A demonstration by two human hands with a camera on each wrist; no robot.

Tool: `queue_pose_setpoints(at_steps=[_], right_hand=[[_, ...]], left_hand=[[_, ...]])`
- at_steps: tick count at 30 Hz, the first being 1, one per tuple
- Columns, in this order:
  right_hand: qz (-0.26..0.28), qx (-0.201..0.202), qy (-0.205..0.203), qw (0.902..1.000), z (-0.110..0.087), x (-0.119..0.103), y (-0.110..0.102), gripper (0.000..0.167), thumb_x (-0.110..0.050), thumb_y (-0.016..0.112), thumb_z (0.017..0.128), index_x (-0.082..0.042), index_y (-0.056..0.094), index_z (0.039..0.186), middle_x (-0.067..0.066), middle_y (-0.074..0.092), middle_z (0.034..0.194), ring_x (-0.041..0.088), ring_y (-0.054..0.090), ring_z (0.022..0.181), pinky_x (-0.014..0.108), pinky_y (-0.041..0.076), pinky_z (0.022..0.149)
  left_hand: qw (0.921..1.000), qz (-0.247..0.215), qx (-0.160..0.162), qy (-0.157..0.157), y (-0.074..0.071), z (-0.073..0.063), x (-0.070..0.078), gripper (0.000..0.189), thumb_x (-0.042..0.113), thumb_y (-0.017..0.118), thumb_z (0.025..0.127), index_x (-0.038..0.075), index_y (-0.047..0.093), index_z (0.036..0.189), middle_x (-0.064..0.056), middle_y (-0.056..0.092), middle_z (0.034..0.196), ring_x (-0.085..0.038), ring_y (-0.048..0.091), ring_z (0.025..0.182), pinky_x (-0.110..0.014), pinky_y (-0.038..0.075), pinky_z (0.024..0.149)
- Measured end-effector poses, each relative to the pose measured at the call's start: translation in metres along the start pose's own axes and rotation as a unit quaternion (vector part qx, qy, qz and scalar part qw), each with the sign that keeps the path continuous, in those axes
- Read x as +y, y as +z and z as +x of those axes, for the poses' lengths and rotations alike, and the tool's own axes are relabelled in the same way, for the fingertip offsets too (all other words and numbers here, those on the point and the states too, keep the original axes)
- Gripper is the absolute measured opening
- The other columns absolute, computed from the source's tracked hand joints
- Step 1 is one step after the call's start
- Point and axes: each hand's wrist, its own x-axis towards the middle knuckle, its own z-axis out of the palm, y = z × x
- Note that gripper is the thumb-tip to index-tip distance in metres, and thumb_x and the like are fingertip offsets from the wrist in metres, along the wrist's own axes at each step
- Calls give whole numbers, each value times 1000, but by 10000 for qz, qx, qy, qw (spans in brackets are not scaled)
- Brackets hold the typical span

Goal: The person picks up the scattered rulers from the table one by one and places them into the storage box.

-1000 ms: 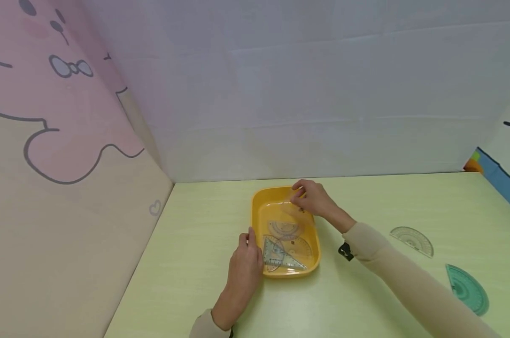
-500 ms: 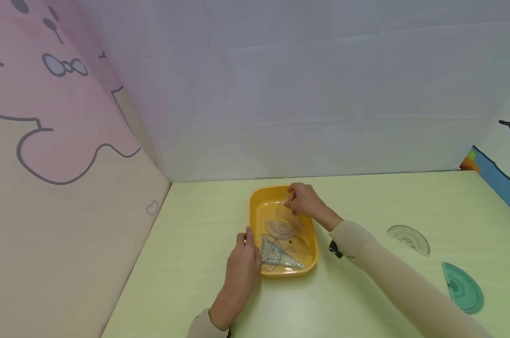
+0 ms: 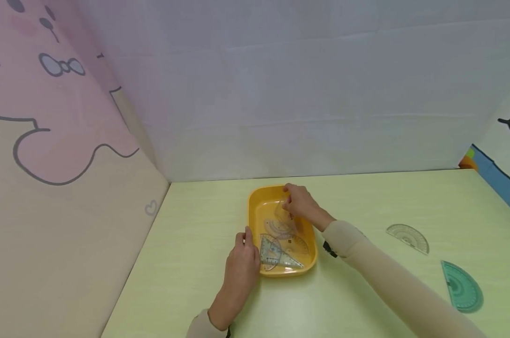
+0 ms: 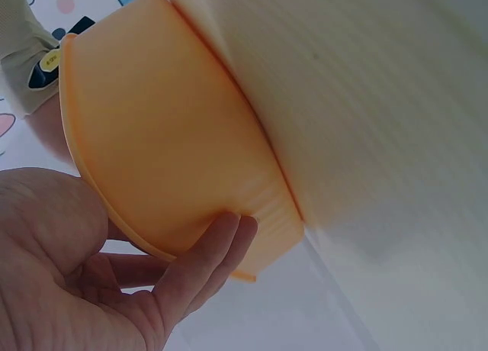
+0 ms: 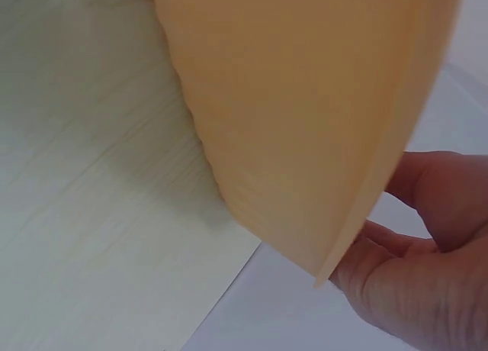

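Observation:
A yellow tray (image 3: 261, 199) stands on the table. My left hand (image 3: 241, 263) holds its left rim, with two fingers (image 4: 202, 252) on the outer wall in the left wrist view. Over the tray's back right part, my right hand (image 3: 301, 202) pinches a clear plastic piece (image 3: 282, 211), whose outline is hard to make out. In the right wrist view the tray's wall hides the fingertips and that piece. Clear protractors (image 3: 298, 245) lie inside the tray, overlapping, and a clear set square (image 3: 276, 258) rests among them near the front.
To the right on the pale green table (image 3: 348, 300) lie a clear protractor (image 3: 408, 238) and a green protractor (image 3: 462, 287), apart from each other. A pale back wall (image 3: 280, 94) and a patterned left wall (image 3: 77, 202) border the table.
My right hand has moved slightly left and lower over the tray with the clear plastic piece. My left hand keeps its hold on the rim. The whole view has shifted a little.

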Motion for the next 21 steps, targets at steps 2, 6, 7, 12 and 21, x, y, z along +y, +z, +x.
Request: queue_pose_setpoints(at_steps=[2, 6, 7, 12, 21], right_hand=[[-11, -43, 72, 10000, 1, -1, 2, 45, 2, 66, 95, 8, 52, 137, 14, 60, 92, 23, 57, 75, 26, 51, 63], [-17, -66, 143, 9999, 1, -2, 5, 44, 2, 66, 96, 6, 52, 138, 13, 59, 91, 23, 57, 75, 27, 51, 63], [-14, -67, 138, 9999, 1, -2, 6, 44, 2, 66, 96, 6, 52, 138, 13, 58, 91, 23, 56, 74, 26, 51, 62], [-18, -58, 25, 10000, 0, -4, 6, 44, 1, 67, 96, 6, 52, 137, 12, 55, 87, 22, 54, 70, 26, 48, 59], [-210, -12, -72, 9998, 1, -1, 9, 43, 4, 63, 96, 10, 51, 137, 22, 63, 117, 31, 59, 98, 42, 55, 92]], left_hand=[[10000, -15, 4, 5, 0, 0, 0, 47, 0, 67, 95, -15, 54, 138, -26, 60, 114, -25, 66, 71, -35, 59, 63], [10000, -35, 31, 31, 0, 0, -1, 47, 0, 68, 95, -15, 54, 138, -27, 60, 114, -26, 67, 72, -35, 60, 63], [10000, -40, 42, 37, 0, 0, -1, 47, 0, 68, 95, -15, 54, 138, -27, 60, 114, -27, 68, 73, -35, 60, 63], [10000, -52, 65, 39, 0, 0, -2, 47, -1, 68, 95, -15, 54, 137, -26, 60, 113, -26, 67, 73, -35, 60, 63], [9999, -26, 87, 98, 1, 0, -2, 46, 0, 68, 95, -15, 55, 137, -26, 60, 112, -25, 66, 70, -35, 59, 62]])
